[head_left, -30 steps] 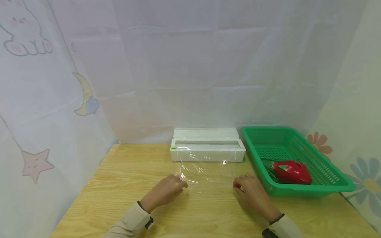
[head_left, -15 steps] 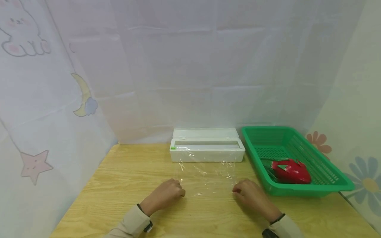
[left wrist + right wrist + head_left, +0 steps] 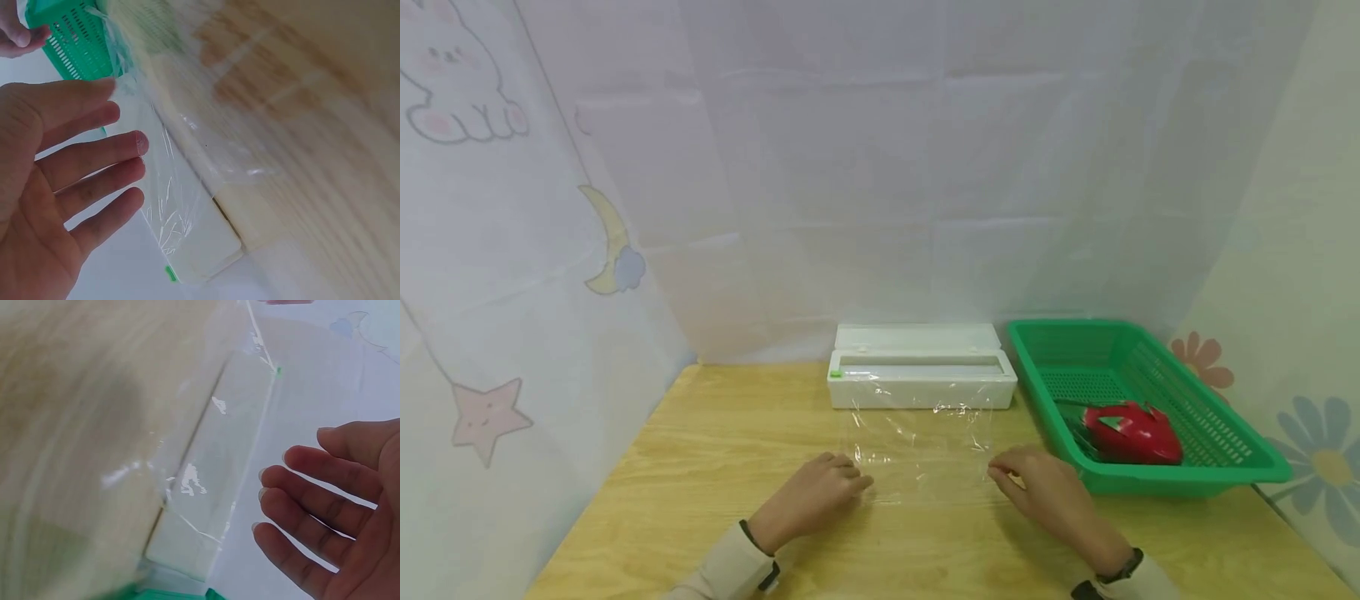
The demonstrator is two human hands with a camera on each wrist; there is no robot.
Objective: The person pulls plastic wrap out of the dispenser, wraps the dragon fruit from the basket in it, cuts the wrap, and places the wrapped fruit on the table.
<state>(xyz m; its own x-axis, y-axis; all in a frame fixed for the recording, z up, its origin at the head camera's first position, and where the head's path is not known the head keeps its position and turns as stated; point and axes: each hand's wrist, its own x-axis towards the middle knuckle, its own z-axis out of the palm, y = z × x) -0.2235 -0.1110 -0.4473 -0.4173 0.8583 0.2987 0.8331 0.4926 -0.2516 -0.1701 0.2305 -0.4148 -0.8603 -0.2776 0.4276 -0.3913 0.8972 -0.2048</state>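
Note:
Clear plastic wrap (image 3: pixel 917 471) runs from a white wrap dispenser box (image 3: pixel 922 393) toward me and spreads over the wooden table. My left hand (image 3: pixel 812 500) is beside the wrap's near left corner. In the left wrist view its fingers (image 3: pixel 94 150) are spread and loosely bent, with fingertips overlapping the wrap and box. My right hand (image 3: pixel 1048 496) is at the near right edge, thumb and forefinger close to the film. In the right wrist view, its fingers (image 3: pixel 306 531) are relaxed and parted, with nothing gripped between them. The box's green cutter slider (image 3: pixel 836 374) sits at its left end.
A green plastic basket (image 3: pixel 1180 473) stands close to the right of the dispenser, holding a red dragon fruit (image 3: pixel 1138 433) and some dark green stems. The dispenser's lid (image 3: pixel 917 336) is raised at the back, near a printed cloth wall (image 3: pixel 880 167).
The wrap's near edge has shifted toward me and down the table. My left fingers have stretched out from a tighter curl. My right hand has shifted slightly right.

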